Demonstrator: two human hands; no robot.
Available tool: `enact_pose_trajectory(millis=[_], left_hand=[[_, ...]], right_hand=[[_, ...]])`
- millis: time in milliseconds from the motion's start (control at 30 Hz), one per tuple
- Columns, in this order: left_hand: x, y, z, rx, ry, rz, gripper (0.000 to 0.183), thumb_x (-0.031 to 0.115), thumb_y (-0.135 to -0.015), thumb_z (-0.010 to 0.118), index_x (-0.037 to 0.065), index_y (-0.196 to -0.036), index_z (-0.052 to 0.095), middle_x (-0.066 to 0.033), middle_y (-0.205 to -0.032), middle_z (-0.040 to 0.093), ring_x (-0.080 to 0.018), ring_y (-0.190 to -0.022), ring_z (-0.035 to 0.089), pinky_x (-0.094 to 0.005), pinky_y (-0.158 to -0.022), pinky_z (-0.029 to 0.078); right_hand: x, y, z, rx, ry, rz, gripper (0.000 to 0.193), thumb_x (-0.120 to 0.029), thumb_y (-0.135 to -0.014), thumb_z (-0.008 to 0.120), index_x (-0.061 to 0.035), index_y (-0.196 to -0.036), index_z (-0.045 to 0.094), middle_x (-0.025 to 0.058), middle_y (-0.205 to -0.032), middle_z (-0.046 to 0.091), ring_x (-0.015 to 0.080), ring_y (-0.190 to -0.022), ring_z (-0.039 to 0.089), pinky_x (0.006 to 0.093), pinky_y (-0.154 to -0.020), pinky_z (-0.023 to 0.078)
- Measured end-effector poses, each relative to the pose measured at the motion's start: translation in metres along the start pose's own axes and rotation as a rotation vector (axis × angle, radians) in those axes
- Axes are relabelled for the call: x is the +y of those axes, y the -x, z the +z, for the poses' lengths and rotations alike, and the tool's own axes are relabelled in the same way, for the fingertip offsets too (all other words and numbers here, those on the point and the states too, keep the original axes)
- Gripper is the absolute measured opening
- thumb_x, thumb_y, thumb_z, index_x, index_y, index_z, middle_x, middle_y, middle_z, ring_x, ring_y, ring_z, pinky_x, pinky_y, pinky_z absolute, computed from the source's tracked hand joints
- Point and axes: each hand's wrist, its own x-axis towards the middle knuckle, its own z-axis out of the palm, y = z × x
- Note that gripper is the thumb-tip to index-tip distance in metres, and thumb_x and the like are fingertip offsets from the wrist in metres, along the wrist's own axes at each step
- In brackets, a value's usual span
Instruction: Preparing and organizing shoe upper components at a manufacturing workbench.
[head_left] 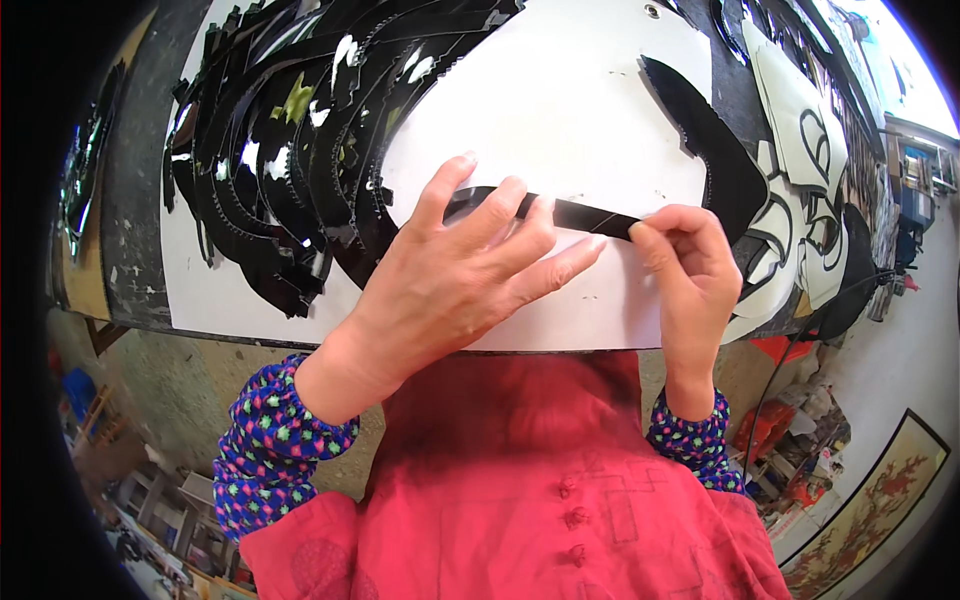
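Strip of black material stretches over the white sheet; my right grip pinches its right end, my left grip spreads across the rest, seemingly to steady it.

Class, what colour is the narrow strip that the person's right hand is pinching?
The narrow strip is black; the head view shows it best.
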Motion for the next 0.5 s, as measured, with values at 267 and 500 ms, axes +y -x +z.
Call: enact_pose_trajectory(millis=[267, 500], left_hand=[[0.005, -0.009, -0.003, -0.056, -0.168, 0.04, 0.051, 0.021, -0.093, 0.055, 0.027, -0.144, 0.057, 0.0009, -0.114, 0.059, -0.0201, -0.12, 0.053, -0.053, -0.112, 0.034], [0.007, -0.011, -0.005, -0.081, -0.124, 0.01, 0.051, 0.019, -0.093, 0.055, 0.025, -0.144, 0.057, -0.002, -0.118, 0.055, -0.0232, -0.123, 0.049, -0.056, -0.111, 0.034]], right_hand=[[0.014, 0.008, -0.006, 0.081, 0.398, -0.378, 0.015, 0.005, -0.089, 0.07, 0.0011, -0.104, 0.069, 0.0062, -0.092, 0.062, 0.0126, -0.075, 0.058, 0.025, -0.067, 0.047], [0.022, 0.009, -0.01, -0.04, 0.718, -0.644, 0.059, 0.012, -0.073, 0.066, -0.0079, -0.129, 0.069, 0.0082, -0.102, 0.055, 0.0219, -0.08, 0.051, 0.0329, -0.066, 0.044]])
